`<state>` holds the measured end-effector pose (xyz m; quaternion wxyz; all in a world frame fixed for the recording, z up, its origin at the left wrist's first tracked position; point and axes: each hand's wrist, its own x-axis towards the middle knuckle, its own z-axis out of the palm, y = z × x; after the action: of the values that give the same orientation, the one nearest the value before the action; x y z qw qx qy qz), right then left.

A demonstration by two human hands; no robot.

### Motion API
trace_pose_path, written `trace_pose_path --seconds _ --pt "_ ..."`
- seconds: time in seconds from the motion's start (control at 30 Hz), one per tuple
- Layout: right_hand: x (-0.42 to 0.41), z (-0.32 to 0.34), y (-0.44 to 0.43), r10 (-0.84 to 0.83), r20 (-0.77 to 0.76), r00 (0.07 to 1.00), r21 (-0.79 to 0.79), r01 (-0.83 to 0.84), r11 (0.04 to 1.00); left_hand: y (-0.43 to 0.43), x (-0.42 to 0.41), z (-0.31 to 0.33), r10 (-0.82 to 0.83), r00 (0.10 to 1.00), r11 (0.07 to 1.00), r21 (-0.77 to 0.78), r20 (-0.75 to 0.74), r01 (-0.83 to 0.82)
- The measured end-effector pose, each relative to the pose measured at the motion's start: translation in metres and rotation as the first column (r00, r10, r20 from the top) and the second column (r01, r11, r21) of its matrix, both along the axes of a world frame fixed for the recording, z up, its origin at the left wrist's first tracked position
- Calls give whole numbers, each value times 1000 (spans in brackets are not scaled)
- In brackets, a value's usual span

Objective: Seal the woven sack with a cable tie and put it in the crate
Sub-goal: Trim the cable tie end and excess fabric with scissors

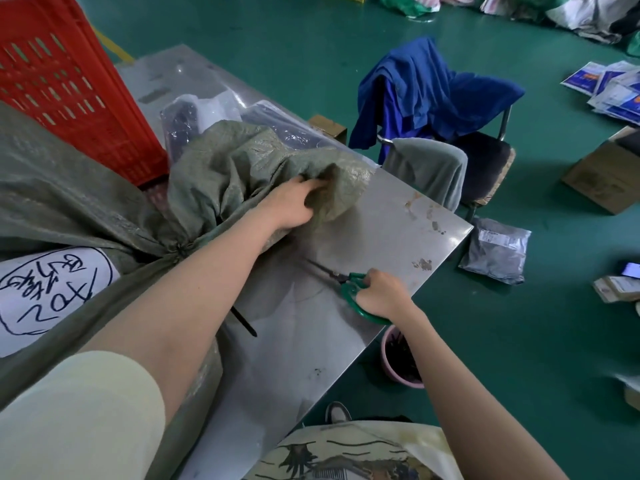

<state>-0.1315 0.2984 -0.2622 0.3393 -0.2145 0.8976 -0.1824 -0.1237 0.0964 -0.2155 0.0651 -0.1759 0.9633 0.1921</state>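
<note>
A grey-green woven sack (69,202) lies across the steel table (398,237), its neck gathered into a tight knot (178,251). My left hand (294,206) grips the loose mouth flap of the sack (339,188) beyond the knot. A black cable tie tail (244,322) sticks out from under my left forearm. My right hand (381,294) holds green-handled scissors (349,289), blades pointing left toward the sack neck, resting on the table. A red slatted crate (69,81) stands at the back left, behind the sack.
A white label with handwriting (45,292) sits on the sack. Clear plastic-wrapped parcels (207,116) lie behind the flap. A chair draped with blue cloth (436,91) stands past the table. A pink tub (401,358), grey mailer (495,251) and cartons (602,174) are on the green floor.
</note>
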Motion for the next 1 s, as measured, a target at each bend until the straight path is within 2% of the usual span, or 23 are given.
trace_pose_path --seconds 0.1,0.17,0.27,0.37,0.4,0.5,0.63,0.7,0.8,0.9,1.0 --pt "10 3 5 52 88 995 -49 -48 998 -7 7 24 -51 997 966 256 54 36" --pt "15 4 4 83 140 987 -111 -68 991 -15 18 42 -96 988 930 365 125 44" --pt "26 7 -2 223 230 947 -233 -169 958 -31 43 60 -110 982 931 361 154 48" --pt "36 6 -7 306 202 930 -329 -229 916 -49 72 66 -87 979 968 248 182 40" --pt "40 6 -11 316 166 934 -344 -245 906 -55 83 66 -85 973 973 230 216 34" --pt "42 7 -23 343 -77 936 -306 -349 885 -67 110 67 -96 940 983 178 328 39" --pt "44 19 -42 377 -294 878 -233 -449 863 -68 138 62 -71 893 995 98 445 30" --pt "42 25 -51 390 -413 823 -188 -496 848 -68 147 59 -53 910 996 86 412 20" --pt "38 33 -64 368 -530 764 -179 -525 832 -70 157 63 48 979 997 54 197 -60" --pt "34 41 -74 366 -567 738 -182 -546 818 -78 161 69 183 982 980 78 35 -186" --pt "32 48 -84 410 -574 709 -147 -581 800 -85 161 73 233 972 969 79 5 -233"
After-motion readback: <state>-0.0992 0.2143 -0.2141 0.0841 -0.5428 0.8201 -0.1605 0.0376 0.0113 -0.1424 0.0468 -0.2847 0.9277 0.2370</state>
